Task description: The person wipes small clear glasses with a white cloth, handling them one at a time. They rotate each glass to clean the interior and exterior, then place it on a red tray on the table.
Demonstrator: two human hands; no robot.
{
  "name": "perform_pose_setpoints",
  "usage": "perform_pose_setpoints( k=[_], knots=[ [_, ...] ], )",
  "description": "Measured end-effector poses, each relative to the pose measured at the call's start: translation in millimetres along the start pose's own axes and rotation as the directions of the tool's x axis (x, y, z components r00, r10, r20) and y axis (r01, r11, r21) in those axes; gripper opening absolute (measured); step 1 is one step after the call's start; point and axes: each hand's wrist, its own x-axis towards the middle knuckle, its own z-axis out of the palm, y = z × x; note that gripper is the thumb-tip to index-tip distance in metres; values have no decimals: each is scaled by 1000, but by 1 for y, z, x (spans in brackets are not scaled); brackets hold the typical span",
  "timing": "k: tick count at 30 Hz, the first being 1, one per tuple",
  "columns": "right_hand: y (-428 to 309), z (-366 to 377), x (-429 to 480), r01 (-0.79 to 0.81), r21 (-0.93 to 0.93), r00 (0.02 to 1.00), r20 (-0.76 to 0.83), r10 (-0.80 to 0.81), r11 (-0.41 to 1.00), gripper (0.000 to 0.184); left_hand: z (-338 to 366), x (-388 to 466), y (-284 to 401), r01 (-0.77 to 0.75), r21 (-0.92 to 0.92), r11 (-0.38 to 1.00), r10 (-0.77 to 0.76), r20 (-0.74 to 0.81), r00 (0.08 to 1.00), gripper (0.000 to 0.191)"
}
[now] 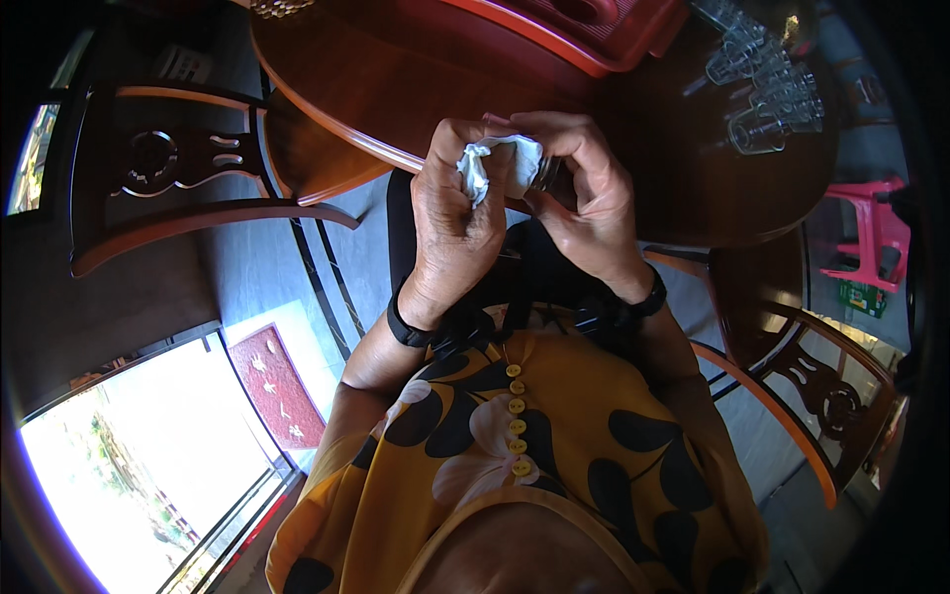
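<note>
Both hands are raised close together over the near edge of a round wooden table (356, 104). My left hand (460, 208) grips a bunched white cloth (525, 160), its thumb pressed into the folds. My right hand (590, 189) curls around a small clear glass (548, 174), of which only part of the side shows between the fingers and the cloth. The cloth touches the glass; whether it reaches inside cannot be told. Several clear glasses (757, 132) lie or stand in a group on the table's right side.
A red plastic tray (594, 63) rests at the table's far side. Wooden chairs stand left (178, 215) and right (772, 401). Beyond the table's right edge is a pink plastic stool (865, 234). A red doormat (274, 386) lies by the bright doorway.
</note>
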Motion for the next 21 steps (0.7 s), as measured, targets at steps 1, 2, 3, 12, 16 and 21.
perform_pose_setpoints(
  k=[1, 2, 3, 12, 16, 21],
  knots=[
    [-2, 0, 0, -84, 180, 996, -14, 88, 980, 55, 0, 2, -2, 1, -39, 999, -1, -11, 1000, 25],
    [-5, 0, 1, -132, 281, 987, -50, 151, 951, 58, 1, 0, -1, -44, -80, 996, 41, -37, 998, 18],
    [-7, 1, 1, -169, 377, 974, -76, 212, 911, 63, 1, 1, -3, -113, -45, 993, 112, -26, 993, 18],
    [-9, -7, 1, -223, 477, 970, 24, 241, 850, 47, 2, 1, -11, -387, 178, 905, 379, 78, 922, 17],
    [0, -1, -3, -73, 231, 996, -37, 83, 970, 48, 2, -2, -3, -163, -7, 987, 162, -48, 986, 23],
    [3, -1, -3, -18, 54, 1000, -19, 19, 998, 53, -6, -3, 0, 66, -78, 995, -67, -11, 998, 21]
  ],
)
